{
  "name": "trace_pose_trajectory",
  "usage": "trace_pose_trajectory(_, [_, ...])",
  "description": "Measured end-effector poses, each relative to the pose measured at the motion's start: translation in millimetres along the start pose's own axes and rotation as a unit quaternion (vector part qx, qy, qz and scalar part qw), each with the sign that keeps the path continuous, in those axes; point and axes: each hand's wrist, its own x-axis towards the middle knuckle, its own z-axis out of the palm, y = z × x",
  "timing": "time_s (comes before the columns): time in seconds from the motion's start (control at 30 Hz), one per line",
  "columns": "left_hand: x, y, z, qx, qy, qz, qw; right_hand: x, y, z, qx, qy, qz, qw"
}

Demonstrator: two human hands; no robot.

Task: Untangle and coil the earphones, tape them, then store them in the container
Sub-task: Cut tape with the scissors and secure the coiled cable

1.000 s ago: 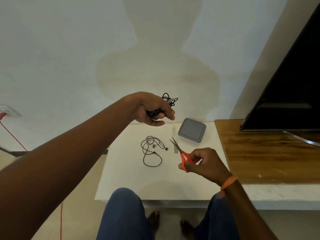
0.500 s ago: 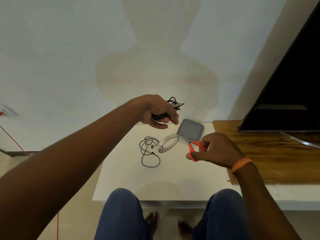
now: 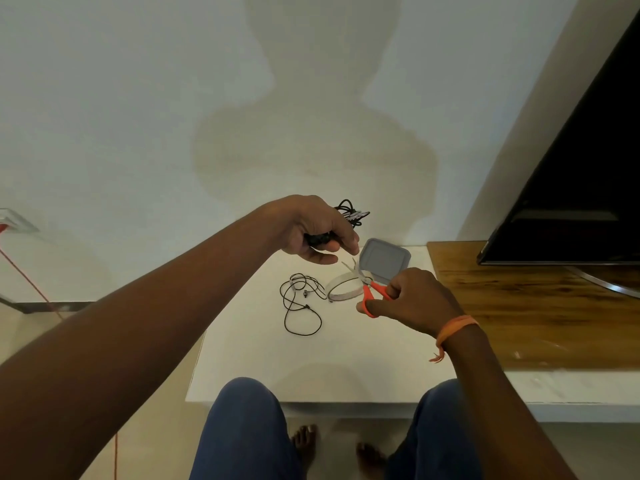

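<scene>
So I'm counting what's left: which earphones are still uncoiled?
The earphones on the table, sprawled in loose loops beside the tape. The other set is bundled in the left hand.

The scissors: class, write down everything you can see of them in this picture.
The scissors have orange handles that look like plastic and pale metal blades. The right hand grips them by the handles, with fingers through or round the loops. The blades stand open, pointing up and away toward the left hand, above the ring of tape on the white table. The container lies just behind them. Whether the blades touch any tape strip cannot be told.
</scene>
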Motion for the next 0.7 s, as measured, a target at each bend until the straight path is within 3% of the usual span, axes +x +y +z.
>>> trace_pose_trajectory(0.7, [5.9, 0.8, 4.6, 0.011, 0.007, 0.006, 1.0, 3.4, 15.2, 6.0, 0.034, 0.007, 0.003, 0.999])
